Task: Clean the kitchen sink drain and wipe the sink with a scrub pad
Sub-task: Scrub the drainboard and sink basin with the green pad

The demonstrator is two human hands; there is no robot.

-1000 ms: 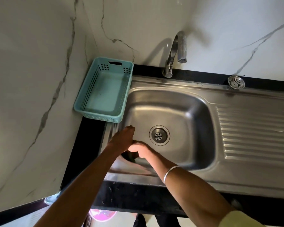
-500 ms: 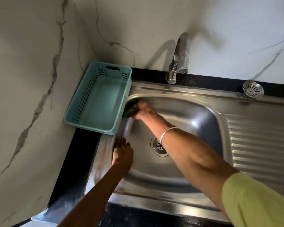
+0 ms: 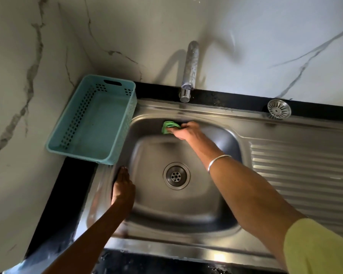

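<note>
The green scrub pad [image 3: 169, 127] sits against the far wall of the steel sink [image 3: 186, 224], below the tap [image 3: 189, 70]. Your right hand [image 3: 186, 131] pinches it with curled fingers. Your left hand [image 3: 123, 189] lies flat, fingers straight, on the sink's left rim, near the blue basket [image 3: 67, 135]. The drain [image 3: 176, 176] lies mid-basin, the loose strainer [image 3: 279, 109] far right.
</note>
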